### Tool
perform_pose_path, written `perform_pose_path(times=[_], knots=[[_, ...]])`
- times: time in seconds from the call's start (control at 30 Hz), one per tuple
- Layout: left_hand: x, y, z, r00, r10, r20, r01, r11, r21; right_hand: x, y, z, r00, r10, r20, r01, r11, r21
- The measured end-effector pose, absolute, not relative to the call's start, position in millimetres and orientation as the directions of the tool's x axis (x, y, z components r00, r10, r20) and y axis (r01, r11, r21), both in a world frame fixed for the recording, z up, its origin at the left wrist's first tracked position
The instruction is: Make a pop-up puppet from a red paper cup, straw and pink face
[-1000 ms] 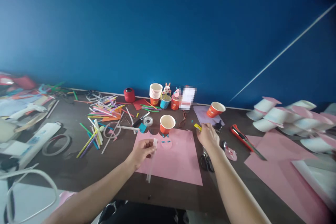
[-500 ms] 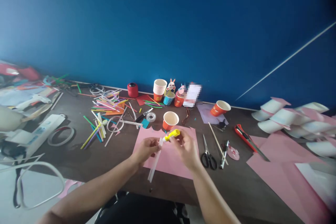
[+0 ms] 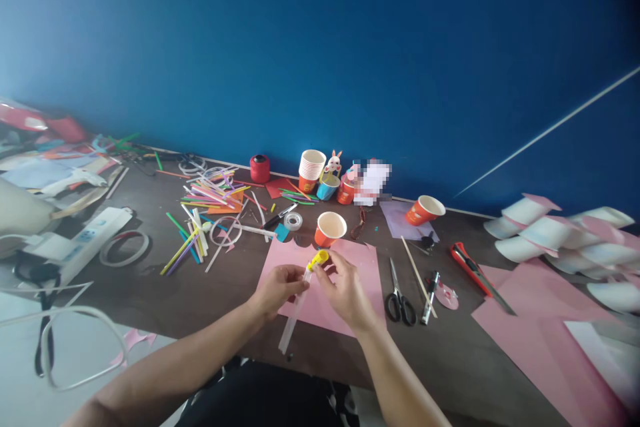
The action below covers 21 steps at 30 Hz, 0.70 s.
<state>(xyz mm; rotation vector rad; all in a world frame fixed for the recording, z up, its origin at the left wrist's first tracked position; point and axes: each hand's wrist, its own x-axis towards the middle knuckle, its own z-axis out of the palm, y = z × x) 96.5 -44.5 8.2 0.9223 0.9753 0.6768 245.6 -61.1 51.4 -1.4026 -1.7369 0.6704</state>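
My left hand [image 3: 281, 288] pinches the upper end of a translucent white strip [image 3: 291, 327], which slants down past the table's front edge. My right hand [image 3: 345, 287] has its fingers closed around a small yellow tube [image 3: 319, 258]. The tube's left end meets the top of the strip, or is very close to it. Under both hands lies a pink paper sheet [image 3: 357, 263]. Just beyond the tube, an orange-red paper cup [image 3: 329, 233] stands upright at the sheet's far edge.
To the right lie black-handled scissors [image 3: 400, 307], a wooden stick [image 3: 419, 277], a marker [image 3: 430, 297] and a red utility knife [image 3: 467, 263]. Coloured straws [image 3: 215, 190] pile up at the left, near a power strip [image 3: 93, 237]. Stacked cups [image 3: 311, 170] stand by the wall.
My right hand has tipped the yellow tube and brought it left and slightly down against the strip's top. The whole view has shifted slightly.
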Motion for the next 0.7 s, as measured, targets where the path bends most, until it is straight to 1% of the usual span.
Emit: perform_pose_path(times=[0.13, 0.2, 0.3, 0.33, 0.43, 0.57, 0.63, 0.7], knots=[[95.0, -46.3, 5.5, 0.403, 0.819, -0.409, -0.075, 0.474, 0.877, 244.5, -62.0, 52.4, -0.01, 0.966, 0.258, 0.555, 0.22, -0.802], [94.3, -46.3, 4.8, 0.397, 0.822, -0.408, -0.07, 0.47, 0.88, 242.8, -64.1, 51.7, -0.036, 0.963, 0.267, 0.562, 0.24, -0.792], [93.9, -45.6, 4.2, 0.408, 0.823, -0.396, -0.072, 0.461, 0.884, 240.3, -66.3, 48.5, -0.119, 0.956, 0.266, 0.587, 0.284, -0.758], [93.8, -45.4, 4.2, 0.412, 0.821, -0.395, -0.075, 0.462, 0.884, 239.9, -66.5, 47.3, -0.118, 0.956, 0.268, 0.598, 0.283, -0.75], [93.7, -45.2, 5.0, 0.408, 0.817, -0.408, -0.077, 0.476, 0.876, 239.2, -66.2, 45.4, -0.043, 0.96, 0.276, 0.605, 0.245, -0.758], [94.4, -45.4, 5.0, 0.427, 0.813, -0.396, -0.062, 0.464, 0.884, 238.1, -66.9, 44.5, -0.056, 0.962, 0.269, 0.57, 0.252, -0.782], [95.1, -44.4, 2.2, 0.426, 0.813, -0.398, -0.043, 0.457, 0.888, 240.7, -66.3, 40.8, -0.007, 0.965, 0.261, 0.558, 0.22, -0.8], [95.3, -41.8, -2.7, 0.403, 0.826, -0.394, -0.012, 0.435, 0.9, 248.8, -63.8, 33.5, 0.117, 0.966, 0.229, 0.498, 0.143, -0.856]])
